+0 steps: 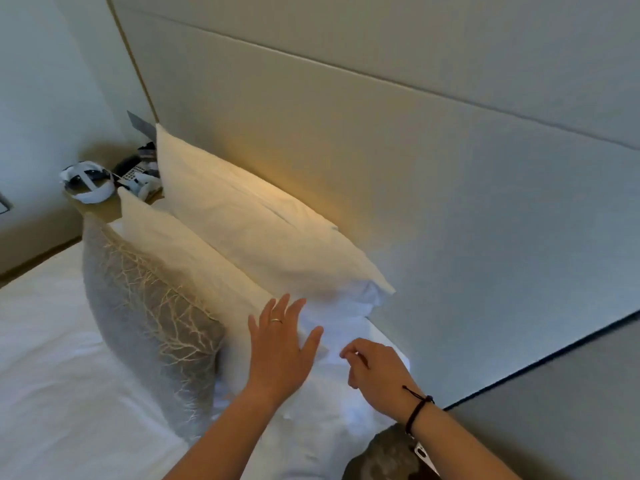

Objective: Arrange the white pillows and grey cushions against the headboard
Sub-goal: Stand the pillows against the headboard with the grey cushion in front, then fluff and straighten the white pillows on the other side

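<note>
Two white pillows stand in a row at the padded headboard (433,140): the back pillow (256,220) leans on it, the front pillow (194,258) leans on the back one. A grey cushion (145,306) with a pale branch pattern stands upright in front of them. My left hand (280,344), wearing a ring, lies flat with fingers spread on the near end of the front pillow. My right hand (377,372), with a dark cord at the wrist, hovers beside it over the white bedding, fingers loosely curled and holding nothing.
A bedside table (100,206) at the far left holds a white headset (88,183), a remote and small items. White bed sheet (52,375) spreads to the left. A dark grey object (388,455) lies at the bottom edge under my right forearm.
</note>
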{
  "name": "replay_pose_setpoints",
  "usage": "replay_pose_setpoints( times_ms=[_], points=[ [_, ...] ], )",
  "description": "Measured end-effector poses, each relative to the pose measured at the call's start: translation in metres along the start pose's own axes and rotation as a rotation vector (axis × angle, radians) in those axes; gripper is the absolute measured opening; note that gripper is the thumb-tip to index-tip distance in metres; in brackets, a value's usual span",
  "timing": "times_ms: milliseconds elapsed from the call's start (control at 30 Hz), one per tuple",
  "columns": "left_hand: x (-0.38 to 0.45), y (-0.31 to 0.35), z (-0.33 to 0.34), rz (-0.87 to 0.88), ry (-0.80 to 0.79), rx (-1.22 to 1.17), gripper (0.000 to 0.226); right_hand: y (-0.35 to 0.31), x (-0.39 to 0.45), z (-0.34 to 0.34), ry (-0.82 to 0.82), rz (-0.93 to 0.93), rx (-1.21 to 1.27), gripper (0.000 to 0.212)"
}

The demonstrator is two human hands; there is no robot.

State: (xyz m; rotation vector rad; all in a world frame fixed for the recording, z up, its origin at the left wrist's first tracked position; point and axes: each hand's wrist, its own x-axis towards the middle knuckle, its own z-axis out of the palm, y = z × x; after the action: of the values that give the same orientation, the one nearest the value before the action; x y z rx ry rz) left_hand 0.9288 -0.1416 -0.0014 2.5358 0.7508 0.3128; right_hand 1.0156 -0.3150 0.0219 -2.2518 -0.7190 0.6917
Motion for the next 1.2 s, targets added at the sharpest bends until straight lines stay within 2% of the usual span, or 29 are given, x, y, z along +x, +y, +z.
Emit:
replay_pose_setpoints(
  times_ms=[100, 233, 333, 567, 733, 900, 1067, 1200],
  points=[
    [-0.02, 0.078, 0.038, 0.24, -0.102, 0.093, 0.046, 0.063, -0.061, -0.04, 0.162, 0.176, 0.07, 0.018],
    [-0.073, 0.185, 0.098, 0.432, -0.421, 0.0, 0.037, 0.155, -0.182, -0.082, 0.4, 0.383, 0.207, 0.016],
    [-0.138, 0.26, 0.139, 0.585, -0.615, -0.03, 0.028, 0.215, -0.291, -0.101, 0.521, 0.565, 0.297, 0.012],
    [-0.289, 0.398, 0.201, 1.09, -0.879, 0.125, 0.04, 0.29, -0.523, -0.079, 0.903, 0.973, 0.484, 0.011],
    [-0.384, 0.458, 0.234, 1.38, -1.053, 0.174, 0.038, 0.287, -0.633, -0.011, 1.219, 1.233, 0.675, 0.008],
    [-0.482, 0.479, 0.257, 1.576, -1.288, 0.143, 0.03, 0.238, -0.689, 0.078, 1.45, 1.52, 0.832, 0.005],
    [-0.56, 0.469, 0.261, 1.636, -1.455, 0.017, 0.019, 0.189, -0.724, 0.14, 1.616, 1.753, 0.888, 0.014],
    [-0.6, 0.446, 0.251, 1.681, -1.522, 0.01, 0.016, 0.172, -0.749, 0.166, 1.806, 1.808, 0.916, 0.025]
  ],
)
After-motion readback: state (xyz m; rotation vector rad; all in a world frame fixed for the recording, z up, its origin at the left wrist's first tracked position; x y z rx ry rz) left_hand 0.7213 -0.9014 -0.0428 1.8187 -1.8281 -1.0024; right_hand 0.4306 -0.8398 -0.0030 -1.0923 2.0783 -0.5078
